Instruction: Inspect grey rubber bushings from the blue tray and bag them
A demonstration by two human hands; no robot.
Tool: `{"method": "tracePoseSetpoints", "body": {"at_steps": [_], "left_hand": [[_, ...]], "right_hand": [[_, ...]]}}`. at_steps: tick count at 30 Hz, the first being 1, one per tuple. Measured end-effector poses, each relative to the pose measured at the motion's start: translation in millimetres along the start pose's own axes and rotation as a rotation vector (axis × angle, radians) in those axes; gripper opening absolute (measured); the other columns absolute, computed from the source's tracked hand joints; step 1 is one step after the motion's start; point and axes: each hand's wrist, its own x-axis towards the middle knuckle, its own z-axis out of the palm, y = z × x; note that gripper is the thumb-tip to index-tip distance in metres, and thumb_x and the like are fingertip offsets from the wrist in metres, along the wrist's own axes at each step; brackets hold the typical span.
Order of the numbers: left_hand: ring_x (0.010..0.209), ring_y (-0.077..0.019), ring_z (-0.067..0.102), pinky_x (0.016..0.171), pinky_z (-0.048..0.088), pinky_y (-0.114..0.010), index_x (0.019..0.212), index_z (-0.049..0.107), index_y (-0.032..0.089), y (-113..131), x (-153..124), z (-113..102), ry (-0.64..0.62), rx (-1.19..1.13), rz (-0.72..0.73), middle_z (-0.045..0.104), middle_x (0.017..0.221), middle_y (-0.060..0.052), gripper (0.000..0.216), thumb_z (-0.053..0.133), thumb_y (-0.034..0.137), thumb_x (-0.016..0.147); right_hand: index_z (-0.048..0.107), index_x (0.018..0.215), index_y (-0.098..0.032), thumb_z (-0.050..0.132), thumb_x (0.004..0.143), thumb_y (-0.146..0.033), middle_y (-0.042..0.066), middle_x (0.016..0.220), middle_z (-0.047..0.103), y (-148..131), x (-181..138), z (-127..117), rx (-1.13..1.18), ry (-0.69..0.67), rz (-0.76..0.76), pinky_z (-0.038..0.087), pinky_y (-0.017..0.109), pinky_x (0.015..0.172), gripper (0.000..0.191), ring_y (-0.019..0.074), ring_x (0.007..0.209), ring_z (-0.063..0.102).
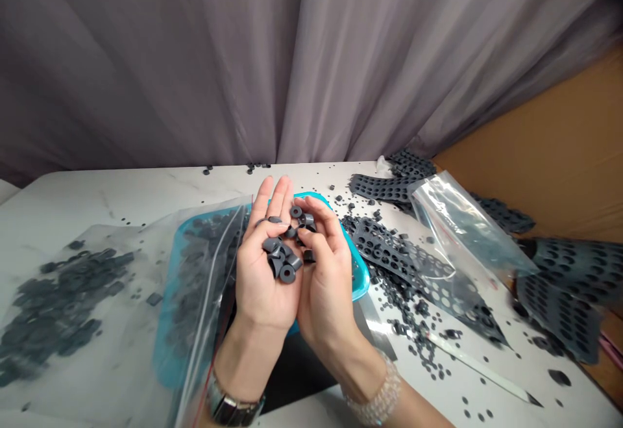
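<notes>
Side by side and palms up, my two hands form a cup over a blue plastic tray (361, 278). A small heap of black rubber washers (282, 254) lies across them. My left hand (257, 291) bears most of the heap, its thumb bent over it and its longer fingers stretched away from me. My right hand (327, 291) curls around the other side, with its thumb on some washers near the fingers. A clear zip bag (146, 236) with many black pieces in it lies to the left, overlapping the tray's left part.
Punched black rubber sheets (384, 252) and scattered small discs cover the table's right side. Another clear zip bag (467, 226) lies on them. A slim pale tool with a dark pointed tip (479, 369) is at the front right. Grey curtains (292, 58) hang behind the table (87, 194).
</notes>
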Motion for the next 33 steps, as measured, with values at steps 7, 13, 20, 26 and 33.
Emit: {"method": "tracePoseSetpoints", "body": {"at_steps": [7,13,20,26,33], "left_hand": [[0.133,-0.0147,0.039,0.108,0.035,-0.027,0.134,0.045,0.021,-5,3,-2,0.014,-0.02,0.001,0.05,0.14,-0.003,0.059,0.04,0.004,0.077],[0.131,-0.014,0.042,0.108,0.035,-0.025,0.136,0.041,0.016,-5,5,-3,0.042,-0.05,-0.003,0.05,0.14,-0.007,0.064,0.04,0.0,0.074],[0.13,-0.0162,0.043,0.108,0.036,-0.027,0.138,0.038,0.014,-5,6,-3,0.035,-0.111,-0.015,0.049,0.14,-0.009,0.065,0.04,0.0,0.074],[0.126,-0.0185,0.048,0.106,0.039,-0.029,0.136,0.039,0.01,-8,7,-8,0.055,-0.202,-0.046,0.052,0.136,-0.013,0.057,0.041,0.008,0.079],[0.128,-0.0182,0.046,0.109,0.035,-0.034,0.134,0.043,0.012,-3,8,-10,0.036,-0.255,-0.105,0.048,0.14,-0.01,0.051,0.039,0.013,0.083]], "right_hand": [[0.056,0.103,-0.024,0.048,0.077,-0.022,0.005,0.119,0.06,3,6,-4,0.057,0.088,0.132,0.043,0.039,0.104,0.027,0.0196,0.116,0.056],[0.056,0.107,-0.022,0.047,0.078,-0.024,0.006,0.124,0.06,4,9,-5,0.14,0.119,0.175,0.04,0.035,0.108,0.03,0.0172,0.12,0.054],[0.059,0.098,-0.023,0.054,0.078,-0.029,0.006,0.119,0.062,-1,17,-7,0.243,0.212,0.298,0.047,0.038,0.102,0.022,0.0198,0.119,0.055],[0.062,0.073,-0.021,0.062,0.075,-0.021,0.0,0.082,0.067,-2,24,-9,0.394,0.232,0.382,0.052,0.029,0.088,0.003,0.0127,0.082,0.064],[0.061,0.074,-0.016,0.061,0.079,-0.022,-0.001,0.069,0.06,-4,43,-23,0.432,0.229,0.453,0.048,0.017,0.053,0.008,0.0075,0.063,0.057]]}}
